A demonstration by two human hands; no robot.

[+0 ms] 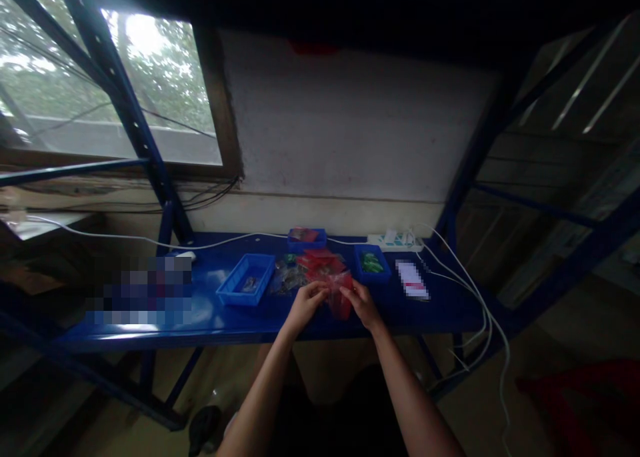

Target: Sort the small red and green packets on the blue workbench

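Note:
A red plastic bag [340,302] is held up between my two hands near the front edge of the blue table. My left hand [309,303] pinches its left side, and my right hand [361,302] grips its upper right part. Just behind lies a pile of red bags [320,262]. Left of the pile are small clear bags [289,277] whose contents are too small to tell. A blue tray [247,280] with a small item inside stands further left. To the right, a blue tray [371,263] holds green packets.
Behind the pile stands a small blue tray [307,239] with red bags. A white power strip [395,242] lies at the back right, its cables hanging over the right side. A phone [413,279] rests on the blue table [320,333].

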